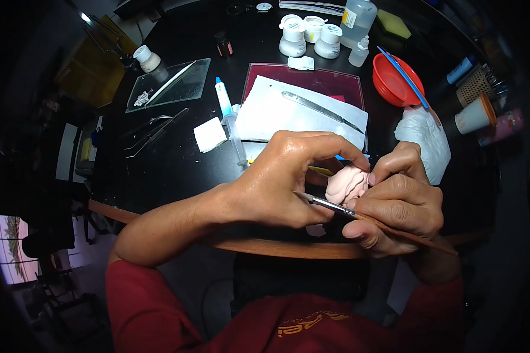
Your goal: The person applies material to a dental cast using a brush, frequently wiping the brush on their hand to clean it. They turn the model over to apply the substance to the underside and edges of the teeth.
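Close to the table's front edge, my left hand (277,179) curls around a small pale pink moulded piece (346,183) with wavy folds. Its index fingertip rests on the top of the piece; its lower fingers are partly hidden. My right hand (401,197) grips a thin paintbrush (384,227) with a reddish handle and metal ferrule. The brush lies slantwise below the pink piece, its tip end pointing left toward my left palm. Fingertips of my right hand also touch the right side of the piece.
Beyond my hands, a scalpel (321,110) lies on white paper (265,112), beside a syringe (235,138). White jars (292,44), a clear bottle (359,23) and a red bowl (388,82) stand behind. Left are tweezers (159,132) and a glass slab (191,88).
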`<state>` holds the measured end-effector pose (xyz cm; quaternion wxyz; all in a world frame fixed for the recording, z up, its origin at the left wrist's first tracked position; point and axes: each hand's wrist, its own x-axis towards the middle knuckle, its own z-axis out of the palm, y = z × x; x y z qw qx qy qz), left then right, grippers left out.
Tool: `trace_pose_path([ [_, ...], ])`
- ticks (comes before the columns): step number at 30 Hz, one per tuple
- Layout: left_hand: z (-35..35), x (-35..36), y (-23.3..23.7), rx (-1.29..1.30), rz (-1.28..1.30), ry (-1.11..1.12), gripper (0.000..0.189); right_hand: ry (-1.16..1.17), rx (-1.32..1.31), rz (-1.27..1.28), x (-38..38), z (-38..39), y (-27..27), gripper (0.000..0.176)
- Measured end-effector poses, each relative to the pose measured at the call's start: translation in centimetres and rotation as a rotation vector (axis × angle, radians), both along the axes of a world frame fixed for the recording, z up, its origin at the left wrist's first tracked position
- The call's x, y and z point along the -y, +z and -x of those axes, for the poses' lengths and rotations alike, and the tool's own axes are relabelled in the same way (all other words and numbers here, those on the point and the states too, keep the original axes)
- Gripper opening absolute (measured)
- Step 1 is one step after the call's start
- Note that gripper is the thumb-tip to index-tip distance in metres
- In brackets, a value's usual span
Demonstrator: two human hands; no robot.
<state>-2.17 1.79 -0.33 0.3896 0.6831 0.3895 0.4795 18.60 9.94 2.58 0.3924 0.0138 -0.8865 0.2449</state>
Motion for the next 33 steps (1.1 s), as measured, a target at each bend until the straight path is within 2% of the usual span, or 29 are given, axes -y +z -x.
trace_pose_path([
  [12,0.2,0.1,0.6,0.170,0.255,-0.049,0.063,0.010,-0.077,0.011,-0.2,0.2,-0.6,0.036],
  [15,0.2,0.1,0.8,0.119,0.207,-0.028,0.062,0.003,-0.069,0.025,-0.1,0.3,-0.3,0.034],
  [18,0.3,0.0,0.3,0.036,0.054,0.060,0.062,-0.015,-0.057,0.050,0.3,0.2,0.1,0.031],
  [22,0.1,0.1,0.2,-0.046,-0.022,0.245,0.057,0.000,-0.062,0.019,0.8,0.2,-0.1,0.029],
  [25,-0.1,0.3,0.7,0.031,0.120,0.286,0.055,0.009,-0.015,0.012,1.4,0.1,0.5,0.027],
  [33,0.1,0.2,0.1,-0.069,0.020,0.353,0.051,-0.012,0.068,0.019,2.0,0.4,0.6,0.024],
])
